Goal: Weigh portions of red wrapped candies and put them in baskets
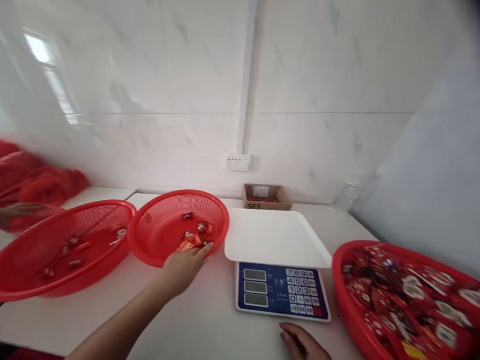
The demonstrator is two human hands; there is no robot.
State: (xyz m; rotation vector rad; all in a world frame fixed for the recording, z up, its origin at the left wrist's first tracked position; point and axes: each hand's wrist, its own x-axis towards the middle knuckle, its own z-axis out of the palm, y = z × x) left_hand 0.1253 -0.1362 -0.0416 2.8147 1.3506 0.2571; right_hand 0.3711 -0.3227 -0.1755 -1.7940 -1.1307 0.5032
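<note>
My left hand reaches over the near rim of the middle red basket. Its fingers are together on red wrapped candies at the basket's front; I cannot see whether any are gripped. A few more candies lie deeper inside. My right hand rests on the white table just below the blue keypad of a weighing scale, fingers loosely curled, holding nothing visible. The scale's white pan is bare.
A larger red basket with a few candies sits at the left. A red basket full of wrapped sweets is at the right. Another person's hand and red bags are far left. A small cardboard box stands by the wall.
</note>
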